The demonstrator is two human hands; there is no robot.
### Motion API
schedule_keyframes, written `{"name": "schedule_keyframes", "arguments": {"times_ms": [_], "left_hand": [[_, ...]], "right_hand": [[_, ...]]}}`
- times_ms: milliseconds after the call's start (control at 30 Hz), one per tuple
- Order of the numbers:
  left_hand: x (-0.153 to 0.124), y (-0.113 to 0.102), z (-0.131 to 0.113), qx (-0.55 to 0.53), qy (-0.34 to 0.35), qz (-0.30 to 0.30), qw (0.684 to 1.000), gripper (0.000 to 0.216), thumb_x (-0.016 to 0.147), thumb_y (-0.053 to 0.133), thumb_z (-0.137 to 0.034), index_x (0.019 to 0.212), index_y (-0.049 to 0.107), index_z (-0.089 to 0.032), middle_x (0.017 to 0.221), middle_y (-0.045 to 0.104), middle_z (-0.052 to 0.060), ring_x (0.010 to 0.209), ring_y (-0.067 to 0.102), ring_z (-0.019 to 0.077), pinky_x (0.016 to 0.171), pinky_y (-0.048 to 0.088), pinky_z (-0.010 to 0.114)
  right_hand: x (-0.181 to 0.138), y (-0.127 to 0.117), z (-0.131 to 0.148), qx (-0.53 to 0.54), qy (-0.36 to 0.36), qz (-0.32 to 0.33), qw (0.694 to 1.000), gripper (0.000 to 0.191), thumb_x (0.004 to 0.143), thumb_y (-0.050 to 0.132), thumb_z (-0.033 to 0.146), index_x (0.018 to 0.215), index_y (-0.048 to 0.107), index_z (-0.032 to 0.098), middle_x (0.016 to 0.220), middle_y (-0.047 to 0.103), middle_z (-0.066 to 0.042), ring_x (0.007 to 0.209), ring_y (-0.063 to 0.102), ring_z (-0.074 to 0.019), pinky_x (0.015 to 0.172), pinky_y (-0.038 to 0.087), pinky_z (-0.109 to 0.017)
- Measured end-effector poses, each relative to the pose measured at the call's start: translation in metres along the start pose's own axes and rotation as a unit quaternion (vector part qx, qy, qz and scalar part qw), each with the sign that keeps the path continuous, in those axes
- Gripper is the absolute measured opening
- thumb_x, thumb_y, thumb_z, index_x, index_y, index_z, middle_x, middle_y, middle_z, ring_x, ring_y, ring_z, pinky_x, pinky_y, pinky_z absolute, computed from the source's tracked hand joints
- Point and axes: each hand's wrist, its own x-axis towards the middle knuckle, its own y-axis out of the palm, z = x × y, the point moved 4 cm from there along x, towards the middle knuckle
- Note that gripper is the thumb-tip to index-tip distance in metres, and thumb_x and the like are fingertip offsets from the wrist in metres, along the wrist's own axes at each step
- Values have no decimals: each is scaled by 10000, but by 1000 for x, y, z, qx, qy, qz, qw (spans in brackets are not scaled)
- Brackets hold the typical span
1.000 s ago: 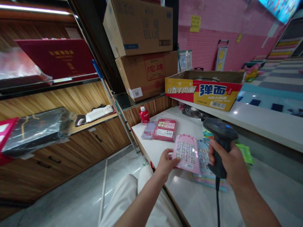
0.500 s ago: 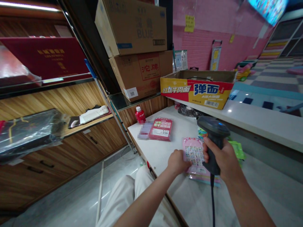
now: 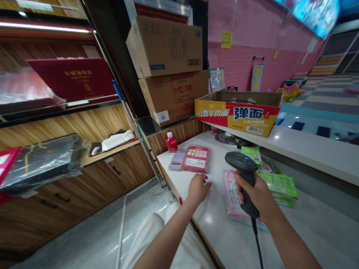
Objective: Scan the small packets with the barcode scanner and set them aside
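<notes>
My right hand (image 3: 256, 194) is wrapped round the grip of a black barcode scanner (image 3: 241, 161), whose cable runs down toward me. Beneath the scanner lies a stack of pink, clear-wrapped packs (image 3: 232, 190), partly covered by my right hand and the scanner. My left hand (image 3: 198, 189) hovers over the white counter (image 3: 210, 220), fingers apart and slightly curled, with nothing in it. Just beyond it sits a red package (image 3: 196, 158). Green packets (image 3: 279, 185) lie to the right of the scanner.
A red bottle (image 3: 171, 142) stands at the counter's far left corner. An open yellow-and-red noodle carton (image 3: 238, 114) rests on the raised ledge. Stacked cardboard boxes (image 3: 174, 97) stand behind. A pole (image 3: 134, 123) leans along the counter's left side.
My left hand has let go of the pink pack and moved left, toward the red package. My right hand still holds the scanner, now slightly farther left. The view has shifted a little.
</notes>
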Motion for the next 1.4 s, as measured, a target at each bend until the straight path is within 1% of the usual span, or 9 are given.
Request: {"name": "schedule_keyframes", "arguments": {"times_ms": [200, 333, 433, 500, 633, 900, 1067, 1267, 1400], "left_hand": [[29, -63, 56, 22, -14, -156, 987, 119, 799, 557, -138, 859, 660, -146, 887, 664, 73, 837, 598, 176, 754, 421, 272], [47, -81, 64, 95, -35, -187, 977, 156, 816, 540, -152, 922, 654, -144, 952, 652, 102, 908, 594, 202, 796, 414, 288], [56, -80, 60, 142, -64, -175, 972, 219, 841, 562, -281, 991, 633, -137, 1026, 634, 135, 968, 587, 236, 824, 413, 313], [60, -76, 57, 165, -90, -168, 968, 360, 826, 588, -423, 1031, 609, -127, 1056, 621, 158, 1003, 579, 269, 831, 418, 334], [65, -69, 55, 191, -141, -144, 961, 569, 714, 672, -553, 1075, 568, -127, 1101, 608, 168, 1069, 556, 308, 837, 425, 349], [63, -68, 57, 190, -188, -124, 955, 649, 664, 702, -578, 1111, 529, -141, 1138, 587, 164, 1087, 561, 315, 847, 430, 353], [56, -67, 55, 181, -178, -125, 959, 636, 681, 712, -551, 1114, 490, -142, 1138, 555, 170, 1056, 587, 305, 835, 432, 348], [54, -68, 65, 78, -195, -143, 967, 739, 561, 840, -437, 1122, 460, -143, 1158, 553, 178, 987, 619, 271, 772, 458, 321], [59, -70, 79, -102, -202, -121, 967, 592, 500, 878, -334, 959, 546, -161, 881, 657, 63, 831, 639, 210, 676, 469, 276]], "right_hand": [[13, 19, -17, -30, -5, 27, 999, 387, 736, 672, 544, 855, 517, 210, 509, 518, 86, 342, 459, -93, 303, 398, -212], [44, 31, -15, -100, -61, 31, 993, 357, 788, 585, 561, 787, 489, 217, 479, 505, 82, 334, 470, -107, 320, 404, -233], [71, 33, -9, -134, -105, 19, 985, 360, 742, 638, 547, 788, 494, 221, 480, 532, 76, 330, 482, -117, 329, 385, -237], [82, 30, -5, -155, -135, 3, 979, 358, 712, 686, 517, 797, 512, 216, 492, 547, 72, 361, 509, -120, 385, 402, -242], [80, 22, -4, -163, -154, -10, 975, 363, 735, 671, 518, 834, 498, 215, 512, 547, 68, 411, 546, -137, 450, 438, -266], [50, 10, 1, -130, -89, 57, 986, 372, 771, 641, 526, 903, 504, 206, 539, 571, 65, 394, 543, -126, 421, 452, -261], [44, 13, 9, -77, -4, 77, 994, 341, 782, 637, 520, 801, 483, 216, 522, 564, 68, 387, 534, -113, 389, 438, -237], [45, 16, 2, 3, 50, 85, 995, 373, 731, 706, 474, 937, 516, 227, 581, 585, 71, 448, 557, -115, 427, 479, -243], [45, 17, -3, 10, 62, 76, 995, 384, 718, 726, 445, 969, 531, 231, 626, 604, 50, 523, 595, -136, 460, 521, -262]]}}
